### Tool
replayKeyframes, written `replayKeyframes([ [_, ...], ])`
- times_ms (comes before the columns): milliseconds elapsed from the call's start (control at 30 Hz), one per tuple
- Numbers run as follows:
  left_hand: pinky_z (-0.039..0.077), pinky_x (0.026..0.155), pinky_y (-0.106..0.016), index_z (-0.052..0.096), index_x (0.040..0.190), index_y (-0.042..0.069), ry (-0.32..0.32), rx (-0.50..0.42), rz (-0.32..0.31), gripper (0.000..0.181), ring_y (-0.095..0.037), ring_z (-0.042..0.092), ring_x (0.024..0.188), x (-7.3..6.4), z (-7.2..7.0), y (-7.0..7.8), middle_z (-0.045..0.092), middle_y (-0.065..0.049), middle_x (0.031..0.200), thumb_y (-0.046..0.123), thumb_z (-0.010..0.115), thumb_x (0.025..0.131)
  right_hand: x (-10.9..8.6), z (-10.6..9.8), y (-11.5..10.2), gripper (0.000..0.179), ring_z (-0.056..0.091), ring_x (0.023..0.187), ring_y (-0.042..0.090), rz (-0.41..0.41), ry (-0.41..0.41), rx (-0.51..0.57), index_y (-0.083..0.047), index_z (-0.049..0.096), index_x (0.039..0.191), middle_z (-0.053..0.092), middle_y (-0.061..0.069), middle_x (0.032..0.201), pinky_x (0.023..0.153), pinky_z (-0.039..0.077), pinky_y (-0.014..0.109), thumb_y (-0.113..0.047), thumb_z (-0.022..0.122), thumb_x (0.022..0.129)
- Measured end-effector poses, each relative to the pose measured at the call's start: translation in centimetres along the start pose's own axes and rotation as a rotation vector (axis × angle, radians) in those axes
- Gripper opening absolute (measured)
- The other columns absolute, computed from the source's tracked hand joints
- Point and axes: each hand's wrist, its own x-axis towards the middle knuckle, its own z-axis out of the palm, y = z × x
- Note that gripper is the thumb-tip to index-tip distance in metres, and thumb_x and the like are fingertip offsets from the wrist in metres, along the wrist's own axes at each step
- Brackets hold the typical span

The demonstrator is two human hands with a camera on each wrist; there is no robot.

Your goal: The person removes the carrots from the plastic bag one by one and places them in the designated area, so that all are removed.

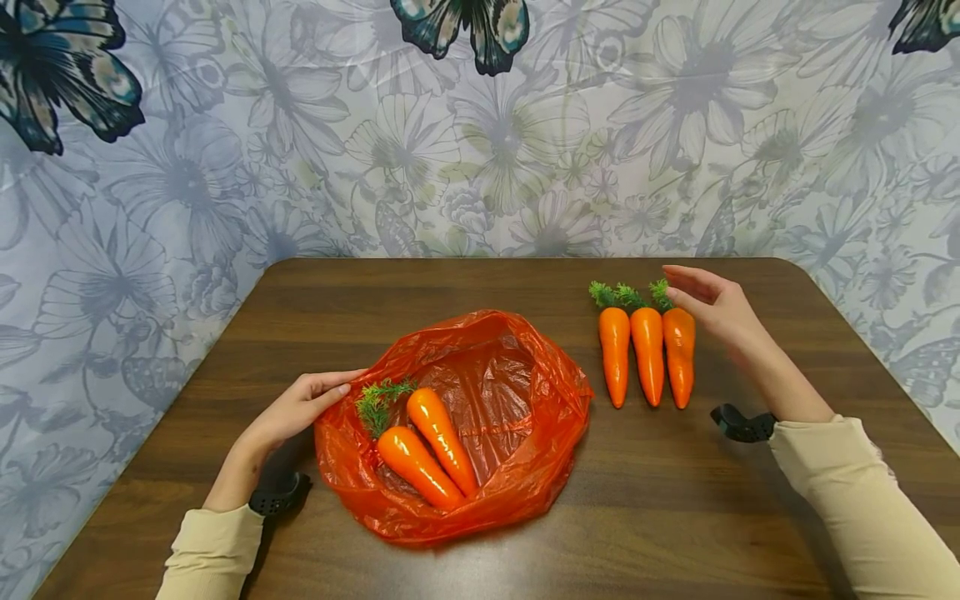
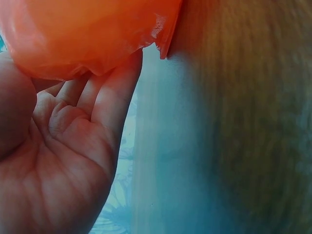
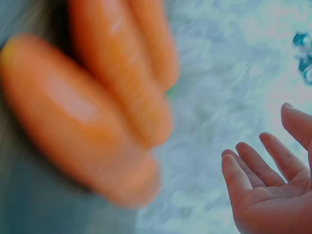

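An orange-red plastic bag (image 1: 551, 467) lies with its mouth spread wide on the table. Inside it are two carrots, a lower one (image 1: 416, 467) and an upper one (image 1: 444, 437), with green tops toward the left. My left hand (image 1: 296, 408) touches the bag's left side with fingers nearly straight; in the left wrist view the bag (image 2: 92, 34) hides its fingertips. To the right, three carrots (image 1: 647, 354) lie side by side, tops away from me. My right hand (image 1: 716, 308) hovers by the green top of the rightmost carrot (image 1: 679, 354), its fingers (image 3: 239, 175) apart and holding nothing.
The brown wooden table (image 1: 322, 292) has rounded far corners. Behind it hangs a floral cloth (image 1: 525, 167) with dark butterflies (image 1: 465, 29). Dark straps, one on the left wrist (image 1: 277, 494) and one on the right wrist (image 1: 742, 423), sit close above the tabletop.
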Motion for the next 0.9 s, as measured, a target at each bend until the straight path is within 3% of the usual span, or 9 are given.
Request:
replayKeyframes([
  [200,0.054,0.063,-0.046,0.037,0.138,-0.010,-0.004,-0.002,0.008,0.041,-0.034,0.066,0.072,-0.2,0.0,-0.3,0.063,-0.024,0.104,0.006,0.041,0.101,0.1,2.4,-3.1,0.050,0.044,0.123,0.022,-0.083,-0.050,0.099,-0.002,0.044,0.139,0.044,0.016,0.137,0.090,0.042,0.016,-0.020,0.058,0.095],
  [367,0.055,0.062,-0.045,0.036,0.138,-0.010,0.001,-0.003,0.004,0.041,-0.034,0.066,0.071,-0.5,-0.1,-0.4,0.063,-0.025,0.103,0.007,0.040,0.101,0.1,4.9,-5.4,0.048,0.046,0.121,0.019,-0.156,-0.130,0.218,-0.001,0.045,0.137,0.046,0.013,0.136,0.091,0.042,0.019,-0.017,0.058,0.094],
  [900,0.054,0.064,-0.045,0.038,0.139,-0.007,0.008,0.020,-0.006,0.041,-0.035,0.066,0.071,-0.2,-0.3,-0.1,0.064,-0.025,0.103,0.008,0.041,0.101,-0.9,14.2,-10.7,0.042,0.049,0.119,0.020,-0.221,-0.386,0.421,-0.004,0.050,0.134,0.050,0.010,0.134,0.095,0.043,0.038,-0.013,0.057,0.095],
])
